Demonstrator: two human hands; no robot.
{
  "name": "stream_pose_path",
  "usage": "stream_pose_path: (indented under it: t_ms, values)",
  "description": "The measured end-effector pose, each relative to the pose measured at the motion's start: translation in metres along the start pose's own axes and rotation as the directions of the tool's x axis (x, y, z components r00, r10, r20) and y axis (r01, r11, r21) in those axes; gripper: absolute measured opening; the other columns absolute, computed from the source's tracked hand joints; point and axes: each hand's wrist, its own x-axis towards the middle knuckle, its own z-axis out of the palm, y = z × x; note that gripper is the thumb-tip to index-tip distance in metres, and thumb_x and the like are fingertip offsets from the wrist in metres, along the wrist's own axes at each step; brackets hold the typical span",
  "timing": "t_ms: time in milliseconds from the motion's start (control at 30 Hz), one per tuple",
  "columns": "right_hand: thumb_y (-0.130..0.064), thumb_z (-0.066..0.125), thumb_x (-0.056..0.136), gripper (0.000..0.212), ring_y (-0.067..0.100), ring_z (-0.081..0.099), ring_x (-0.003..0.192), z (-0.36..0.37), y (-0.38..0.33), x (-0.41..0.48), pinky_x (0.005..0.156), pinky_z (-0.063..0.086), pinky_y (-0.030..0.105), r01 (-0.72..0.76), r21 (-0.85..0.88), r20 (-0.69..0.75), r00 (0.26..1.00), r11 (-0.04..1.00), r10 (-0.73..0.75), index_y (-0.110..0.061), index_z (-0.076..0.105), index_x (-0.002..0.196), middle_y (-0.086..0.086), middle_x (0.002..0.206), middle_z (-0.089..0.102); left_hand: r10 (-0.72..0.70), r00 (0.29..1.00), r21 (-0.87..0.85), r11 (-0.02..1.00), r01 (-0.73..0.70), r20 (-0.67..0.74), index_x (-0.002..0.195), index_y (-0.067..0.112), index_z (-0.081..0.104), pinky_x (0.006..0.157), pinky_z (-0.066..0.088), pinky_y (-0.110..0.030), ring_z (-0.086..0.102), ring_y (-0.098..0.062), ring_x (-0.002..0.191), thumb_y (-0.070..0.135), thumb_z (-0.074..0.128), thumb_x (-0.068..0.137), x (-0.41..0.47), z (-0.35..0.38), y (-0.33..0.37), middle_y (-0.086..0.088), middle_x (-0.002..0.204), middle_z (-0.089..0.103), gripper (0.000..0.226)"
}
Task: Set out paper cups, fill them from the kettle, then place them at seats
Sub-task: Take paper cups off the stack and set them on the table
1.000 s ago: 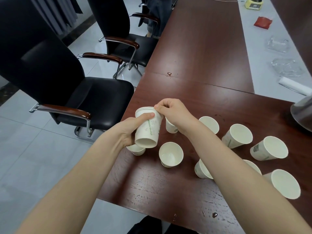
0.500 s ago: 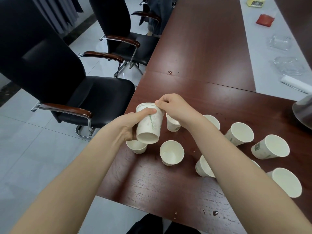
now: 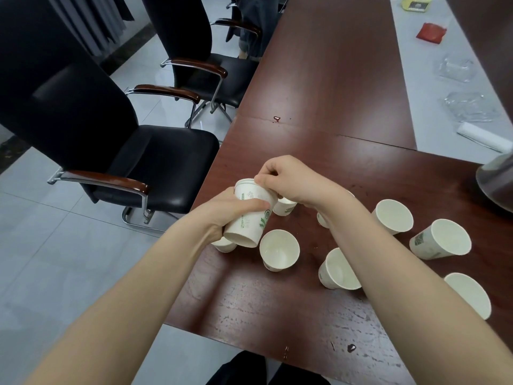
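Currently, the left hand (image 3: 230, 209) is gripping a tilted stack of white paper cups (image 3: 251, 215) over the dark red wooden counter (image 3: 319, 79), and the right hand (image 3: 291, 179) is pinching its top rim. Loose empty cups (image 3: 279, 250) are standing toward four o'clock. Setting out is underway, with filling and seating both waiting.

White paper cup stack with green leaf print (image 3: 251, 215): tilted, in air, gripped by left hand (image 3: 222, 209), top rim pinched by right hand (image 3: 288, 179). Loose white paper cups (image 3: 279, 250): upright, empty, scattered on dark red wooden table (image 3: 319, 93). Grey kettle (image 3: 497, 184): far right, cropped.
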Motion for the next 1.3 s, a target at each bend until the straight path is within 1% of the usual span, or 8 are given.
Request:
stream_pose_path:
  t_ms: [167, 267, 500, 633, 800, 967, 1133, 1300]
  values:
    - [-0.015, 0.048, 0.096, 0.034, 0.027, 0.049, 0.075, 0.005, -0.005, 0.005, 0.066, 0.038, 0.035, -0.052, -0.195, -0.046, 0.998, 0.979, 0.043, 0.017, 0.059, 0.091, 0.019, 0.091, 0.065, -0.029, 1.0, -0.001, 1.0, 0.029, -0.005, 0.089, 0.01, 0.059, 0.057, 0.054, -0.028, 0.063, -0.017, 0.058, 0.008, 0.063, 0.087, 0.002, 0.003, 0.002, -0.009, 0.073, 0.064, 0.005]
    - [-0.016, 0.046, 0.096, 0.026, 0.024, 0.042, 0.072, 0.008, -0.005, 0.009, 0.06, 0.033, 0.033, -0.098, -0.25, -0.092, 0.993, 0.963, 0.077, -0.001, 0.051, 0.076, 0.027, 0.09, 0.06, -0.05, 0.999, -0.007, 0.999, 0.049, -0.014, 0.087, 0.01, 0.06, 0.053, 0.053, -0.025, 0.063, -0.015, 0.053, 0.008, 0.062, 0.088, 0.004, 0.004, 0.006, -0.008, 0.07, 0.065, 0.003]
    - [-0.019, 0.039, 0.1, 0.023, 0.026, 0.042, 0.076, 0.008, -0.003, 0.014, 0.051, 0.03, 0.018, -0.158, -0.294, -0.126, 0.984, 0.943, 0.126, -0.012, 0.046, 0.079, 0.009, 0.082, 0.048, -0.092, 0.996, 0.014, 0.996, 0.092, -0.01, 0.087, 0.01, 0.06, 0.053, 0.053, -0.025, 0.063, -0.015, 0.051, 0.01, 0.062, 0.087, 0.009, 0.003, 0.012, -0.003, 0.06, 0.067, 0.002]
    - [-0.013, 0.042, 0.097, 0.04, 0.025, 0.034, 0.07, 0.003, 0.007, 0.023, 0.048, 0.022, 0.033, -0.194, -0.301, -0.189, 0.972, 0.934, 0.141, -0.011, 0.032, 0.058, 0.005, 0.059, 0.032, -0.087, 0.995, 0.062, 0.995, 0.084, 0.048, 0.095, 0.01, 0.06, 0.064, 0.055, -0.031, 0.065, -0.02, 0.067, 0.009, 0.064, 0.086, 0.009, 0.003, 0.009, -0.009, 0.079, 0.067, 0.01]
    - [-0.019, 0.054, 0.093, 0.024, 0.015, 0.044, 0.072, -0.012, 0.023, 0.027, 0.063, 0.037, 0.028, -0.175, 0.15, -0.201, 0.958, 0.973, 0.203, -0.006, 0.058, 0.074, -0.001, 0.075, 0.053, -0.005, 0.997, -0.035, 0.999, 0.008, 0.077, 0.101, 0.016, 0.055, 0.06, 0.056, -0.029, 0.066, -0.016, 0.067, 0.005, 0.063, 0.087, 0.008, -0.001, 0.002, -0.007, 0.084, 0.066, 0.02]
    - [-0.029, 0.063, 0.09, 0.01, 0.018, 0.057, 0.084, -0.008, 0.03, 0.028, 0.078, 0.051, 0.042, -0.307, 0.59, 0.02, 0.93, 0.747, 0.367, -0.021, 0.06, 0.084, -0.001, 0.088, 0.061, 0.009, 0.997, -0.088, 0.996, -0.003, 0.076, 0.125, 0.015, 0.044, 0.06, 0.054, -0.034, 0.067, -0.022, 0.075, 0.018, 0.078, 0.058, 0.011, -0.012, 0.001, -0.013, 0.1, 0.064, 0.075]
    - [-0.026, 0.065, 0.089, 0.014, 0.026, 0.062, 0.087, -0.006, 0.029, 0.034, 0.073, 0.055, 0.044, -0.408, 0.702, 0.153, 0.887, 0.583, 0.435, -0.019, 0.059, 0.099, 0.007, 0.096, 0.061, 0.046, 0.997, -0.092, 0.995, -0.04, 0.067, 0.11, 0.018, 0.05, 0.062, 0.056, -0.035, 0.065, -0.021, 0.074, 0.017, 0.07, 0.062, 0.01, -0.014, 0.001, -0.011, 0.094, 0.065, 0.052]
    - [-0.021, 0.066, 0.088, 0.015, 0.028, 0.064, 0.093, -0.006, 0.031, 0.043, 0.083, 0.054, 0.048, -0.41, 0.801, 0.254, 0.893, 0.437, 0.371, -0.011, 0.061, 0.098, 0.011, 0.096, 0.065, 0.032, 0.999, -0.09, 0.996, -0.03, 0.02, 0.127, 0.014, 0.041, 0.064, 0.055, -0.037, 0.066, -0.025, 0.081, 0.024, 0.081, 0.048, 0.01, -0.023, 0.0, -0.017, 0.11, 0.062, 0.089]
